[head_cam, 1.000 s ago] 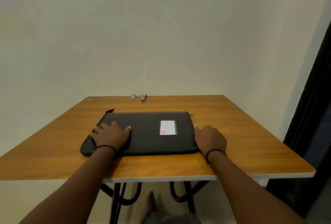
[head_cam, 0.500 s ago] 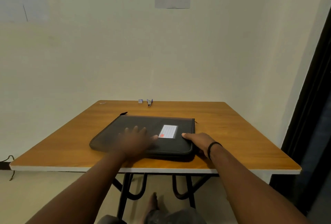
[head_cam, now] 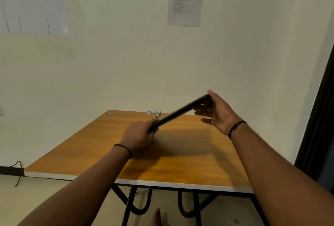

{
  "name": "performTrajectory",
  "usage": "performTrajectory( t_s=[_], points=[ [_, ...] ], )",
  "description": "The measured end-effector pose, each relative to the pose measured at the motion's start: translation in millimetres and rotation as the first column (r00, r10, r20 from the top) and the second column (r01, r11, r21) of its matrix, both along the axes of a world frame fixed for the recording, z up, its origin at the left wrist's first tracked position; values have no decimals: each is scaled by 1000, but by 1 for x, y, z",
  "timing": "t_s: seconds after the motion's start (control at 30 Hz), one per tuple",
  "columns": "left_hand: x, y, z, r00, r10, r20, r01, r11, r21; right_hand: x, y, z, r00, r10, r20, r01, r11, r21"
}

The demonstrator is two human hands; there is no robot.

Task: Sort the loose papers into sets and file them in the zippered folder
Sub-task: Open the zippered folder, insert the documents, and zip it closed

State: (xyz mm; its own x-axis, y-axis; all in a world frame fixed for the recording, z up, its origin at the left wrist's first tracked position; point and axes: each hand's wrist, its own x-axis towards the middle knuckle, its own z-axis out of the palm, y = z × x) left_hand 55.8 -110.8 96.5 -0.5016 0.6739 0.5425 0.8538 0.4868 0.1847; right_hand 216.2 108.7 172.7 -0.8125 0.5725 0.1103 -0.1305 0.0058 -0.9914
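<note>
Our left hand (head_cam: 139, 136) grips the lower end of the black zippered folder (head_cam: 180, 111), which we hold edge-on above the table (head_cam: 180, 162), tilting up toward two o'clock. Our right hand (head_cam: 216, 111) clasps its raised end. A stapler (head_cam: 157, 114) lies at twelve o'clock.

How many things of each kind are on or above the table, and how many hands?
Black zippered folder, held tilted in the air: 1
Small white-and-purple box at the table's far edge: 1
Small silver-and-blue tool beside that box, too small to name: 1
Hands gripping the folder: 2, left hand and right hand
Total: 5
</note>
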Motion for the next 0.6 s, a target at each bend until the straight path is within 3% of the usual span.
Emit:
performTrajectory(
  t_s=[0.13,0.3,0.4,0.5,0.6],
  points=[
    [4,2,36,995,-82,58,54,926,375,-14,-27,14,993,117,7,-113,944,311],
    [10,10,93,936,-212,282,9,813,582,-39,-63,-13,988,119,103,-157,749,644],
    [1,14,97,757,-337,560,-104,783,613,-46,-68,-29,977,35,213,-192,588,786],
    [-12,20,66,574,-337,747,-230,809,541,-46,-68,-52,917,29,397,-346,553,758],
    [-21,23,21,322,-309,895,-327,851,411,-44,-63,-82,818,-11,576,-495,496,713]
  ],
)
